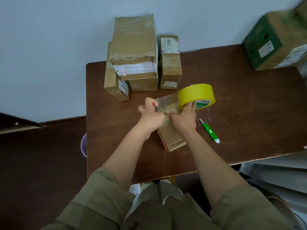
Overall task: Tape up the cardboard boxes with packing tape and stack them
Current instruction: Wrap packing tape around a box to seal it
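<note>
The left hand (150, 113) pinches the free end of a clear strip of tape (166, 101), fingers curled on it, while the right hand (184, 117) is clamped on the yellow tape roll (196, 95), its fingers hooked through the core. The strip is stretched between them just above the far end of a small cardboard box (172, 135) lying at the middle of the brown counter (249, 113).

The likeliest trouble is the strip folding back on itself or sticking to the fingers before it meets the cardboard, since the stretch hangs loose in the air. It could also land crooked, because the box lies at an angle to the counter edge and neither hand is plainly pressing it down; a pull on the roll could drag or tip it.

A green box cutter (209, 131) lies at 3 o'clock from the box, just beside the right forearm, where an elbow could knock it. At 12 o'clock a stack of boxes (134, 52) stands against the wall with a narrow box (170, 63) touching or just beside it, near enough to crowd a forward pull. A large green-printed box (274, 42) sits at 2 o'clock, well apart.
</note>
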A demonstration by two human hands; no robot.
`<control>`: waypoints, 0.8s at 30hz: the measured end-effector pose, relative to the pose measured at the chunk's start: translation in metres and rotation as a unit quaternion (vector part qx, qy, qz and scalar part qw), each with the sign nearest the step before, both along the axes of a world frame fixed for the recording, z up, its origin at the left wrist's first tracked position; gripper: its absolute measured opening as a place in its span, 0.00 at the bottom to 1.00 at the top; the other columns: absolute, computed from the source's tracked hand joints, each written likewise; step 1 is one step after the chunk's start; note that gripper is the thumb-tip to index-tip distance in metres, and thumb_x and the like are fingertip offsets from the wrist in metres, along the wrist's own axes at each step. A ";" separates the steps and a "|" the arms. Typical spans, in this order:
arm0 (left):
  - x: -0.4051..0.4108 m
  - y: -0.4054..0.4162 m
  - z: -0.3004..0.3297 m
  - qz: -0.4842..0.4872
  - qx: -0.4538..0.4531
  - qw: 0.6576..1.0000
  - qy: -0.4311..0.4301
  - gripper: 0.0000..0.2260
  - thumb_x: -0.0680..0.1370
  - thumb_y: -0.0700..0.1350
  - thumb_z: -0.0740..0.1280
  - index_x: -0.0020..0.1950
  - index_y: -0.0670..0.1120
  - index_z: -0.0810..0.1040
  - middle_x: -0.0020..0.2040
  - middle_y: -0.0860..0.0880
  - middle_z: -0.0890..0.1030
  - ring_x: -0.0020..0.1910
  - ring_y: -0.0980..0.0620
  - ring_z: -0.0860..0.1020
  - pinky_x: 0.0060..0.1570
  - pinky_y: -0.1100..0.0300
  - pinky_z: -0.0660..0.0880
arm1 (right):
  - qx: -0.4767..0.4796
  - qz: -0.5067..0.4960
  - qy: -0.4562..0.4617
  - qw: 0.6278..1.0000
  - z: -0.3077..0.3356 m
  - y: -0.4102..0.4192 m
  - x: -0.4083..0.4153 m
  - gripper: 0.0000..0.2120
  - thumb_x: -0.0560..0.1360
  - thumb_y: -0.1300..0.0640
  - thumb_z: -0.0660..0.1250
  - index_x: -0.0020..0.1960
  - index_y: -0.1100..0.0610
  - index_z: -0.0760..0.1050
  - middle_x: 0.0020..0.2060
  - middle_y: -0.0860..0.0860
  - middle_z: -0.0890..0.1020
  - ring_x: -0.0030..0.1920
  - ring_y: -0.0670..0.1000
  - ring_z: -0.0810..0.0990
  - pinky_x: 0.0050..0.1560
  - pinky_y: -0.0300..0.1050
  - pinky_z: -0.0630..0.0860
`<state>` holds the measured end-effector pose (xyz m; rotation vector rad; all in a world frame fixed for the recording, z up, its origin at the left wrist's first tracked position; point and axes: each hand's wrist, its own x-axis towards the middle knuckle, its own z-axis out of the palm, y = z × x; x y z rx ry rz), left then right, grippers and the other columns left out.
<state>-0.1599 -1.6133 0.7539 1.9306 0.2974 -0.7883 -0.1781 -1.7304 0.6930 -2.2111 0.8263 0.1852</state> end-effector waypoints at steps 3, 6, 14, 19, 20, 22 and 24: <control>0.000 0.002 0.001 0.000 0.000 1.000 -0.011 0.17 0.75 0.31 0.56 0.59 0.47 0.62 0.58 0.47 0.60 0.43 0.55 0.65 0.37 0.62 0.65 | -0.006 -0.005 0.008 1.000 -0.002 0.002 -0.001 0.40 0.75 0.48 0.73 0.78 0.57 0.55 0.80 0.51 0.52 0.74 0.62 0.61 0.64 0.58 0.69; 0.002 0.006 0.001 -0.013 0.006 1.000 -0.005 0.17 0.75 0.31 0.57 0.59 0.47 0.64 0.59 0.48 0.60 0.45 0.55 0.65 0.38 0.62 0.65 | 0.039 -0.020 -0.042 0.998 -0.003 -0.001 -0.004 0.42 0.73 0.50 0.75 0.78 0.57 0.56 0.79 0.53 0.54 0.75 0.61 0.61 0.68 0.57 0.66; 0.009 0.011 0.015 -0.032 -0.013 0.998 -0.059 0.04 0.78 0.41 0.63 0.51 0.47 0.75 0.58 0.48 0.69 0.51 0.56 0.72 0.45 0.66 0.68 | 0.203 -0.065 -0.206 0.955 0.009 -0.010 -0.025 0.40 0.62 0.39 0.78 0.67 0.45 0.61 0.65 0.51 0.72 0.62 0.56 0.75 0.65 0.61 0.73; 0.016 0.014 0.026 -0.039 -0.049 0.993 -0.098 0.08 0.83 0.42 0.63 0.46 0.42 0.79 0.39 0.47 0.79 0.42 0.52 0.83 0.45 0.63 0.80 | 0.433 -0.102 -0.268 0.855 0.023 -0.029 -0.029 0.49 0.69 0.64 0.74 0.78 0.41 0.50 0.52 0.46 0.81 0.53 0.51 0.80 0.66 0.58 0.75; 0.016 0.015 0.028 -0.041 -0.049 0.992 -0.105 0.08 0.82 0.40 0.63 0.46 0.41 0.79 0.38 0.46 0.79 0.38 0.54 0.83 0.41 0.66 0.79 | 0.487 -0.116 -0.256 0.827 0.027 -0.032 -0.029 0.49 0.67 0.63 0.73 0.80 0.44 0.50 0.49 0.49 0.80 0.51 0.53 0.82 0.66 0.61 0.74; 0.016 0.016 0.031 -0.040 -0.056 0.992 -0.105 0.06 0.82 0.38 0.64 0.47 0.40 0.79 0.37 0.44 0.79 0.33 0.56 0.82 0.37 0.67 0.79 | 0.533 -0.123 -0.235 0.803 0.036 -0.035 -0.027 0.42 0.71 0.62 0.70 0.76 0.38 0.55 0.49 0.52 0.78 0.53 0.58 0.84 0.62 0.64 0.75; 0.017 0.018 0.033 -0.021 -0.060 0.993 -0.097 0.05 0.81 0.38 0.65 0.48 0.40 0.80 0.39 0.43 0.79 0.31 0.58 0.82 0.34 0.67 0.78 | 0.520 -0.103 -0.238 0.814 0.045 -0.037 -0.027 0.41 0.79 0.62 0.67 0.72 0.26 0.47 0.59 0.46 0.78 0.58 0.62 0.82 0.60 0.64 0.76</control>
